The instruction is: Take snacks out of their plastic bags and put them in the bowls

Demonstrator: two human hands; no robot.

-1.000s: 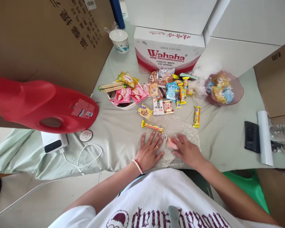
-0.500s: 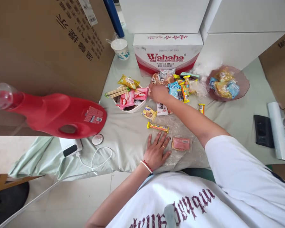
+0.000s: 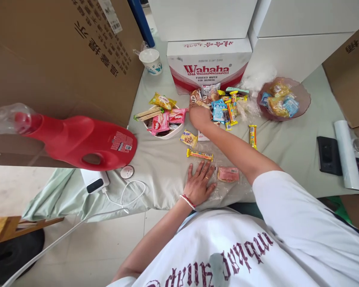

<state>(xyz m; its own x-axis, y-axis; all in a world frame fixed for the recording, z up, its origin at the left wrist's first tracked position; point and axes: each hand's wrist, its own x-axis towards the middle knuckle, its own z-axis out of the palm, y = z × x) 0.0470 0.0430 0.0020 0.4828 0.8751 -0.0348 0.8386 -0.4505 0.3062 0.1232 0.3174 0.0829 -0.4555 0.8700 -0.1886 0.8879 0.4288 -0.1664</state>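
My left hand lies flat on the cloth, fingers spread, just below a yellow snack bar and left of a pink wrapped snack. My right hand is curled at the near left edge of the snack pile, against brown-wrapped snacks. Its fingertips are hidden, so what they grip cannot be made out. Blue packets and yellow bars lie right of it. To its left stands a white dish holding pink packets and stick snacks. A small yellow packet lies below.
A pink glass bowl with wrapped snacks stands right. Behind the pile is a Wahaha carton. A paper cup stands at back left. A red jug, a power bank and a black phone-like object are at the sides.
My right hand has shifted slightly from beside the white dish toward the brown-wrapped snacks. My left hand stays flat on the cloth. The whole view has moved a little.
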